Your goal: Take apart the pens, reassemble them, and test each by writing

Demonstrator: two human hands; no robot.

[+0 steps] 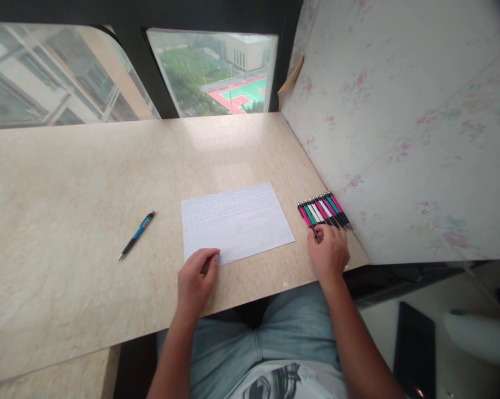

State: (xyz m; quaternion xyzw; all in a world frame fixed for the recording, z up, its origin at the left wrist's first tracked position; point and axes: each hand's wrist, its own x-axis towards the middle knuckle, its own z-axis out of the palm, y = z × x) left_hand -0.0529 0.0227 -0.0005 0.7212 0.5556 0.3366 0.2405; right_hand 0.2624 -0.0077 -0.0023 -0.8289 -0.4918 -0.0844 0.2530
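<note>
A white sheet of paper [237,221] with faint handwriting lies on the beige marble-look desk [87,183]. My left hand [197,280] rests on the sheet's near-left corner, fingers curled loosely, nothing seen in it. My right hand [328,252] is at the near end of a row of several pens [322,210] with pink, green and white barrels, fingertips pinching one pen's tip. A blue and black pen [136,235] lies alone to the left of the paper.
A floral-papered wall [399,127] runs along the desk's right side just behind the pens. Windows [212,72] sit beyond the far edge. The desk's near edge is by my lap.
</note>
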